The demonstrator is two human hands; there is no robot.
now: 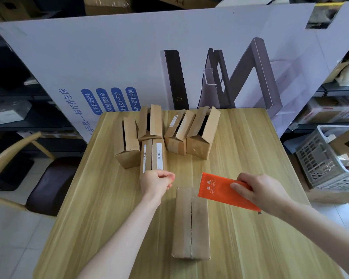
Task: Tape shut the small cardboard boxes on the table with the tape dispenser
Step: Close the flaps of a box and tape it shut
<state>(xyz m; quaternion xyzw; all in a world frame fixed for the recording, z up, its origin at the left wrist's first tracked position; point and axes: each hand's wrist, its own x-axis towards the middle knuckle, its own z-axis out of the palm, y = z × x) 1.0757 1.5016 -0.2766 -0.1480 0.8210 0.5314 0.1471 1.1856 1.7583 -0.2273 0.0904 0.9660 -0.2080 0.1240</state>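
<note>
Your table [250,158] is a light wood-grain top with six brown cardboard boxes sitting directly on it. Nearest you, about the middle, lies the near box [190,224], flaps down, its long side running away from you and its top seam showing. Farther back and a little left lies the labelled box [153,156], also closed, with white barcode stickers on top. Toward the far edge you have four boxes with flaps standing up: the left open box [127,143] just beside the labelled one, the second open box [150,122] behind, then the third open box [177,133] and the right open box [201,133] side by side.
</note>
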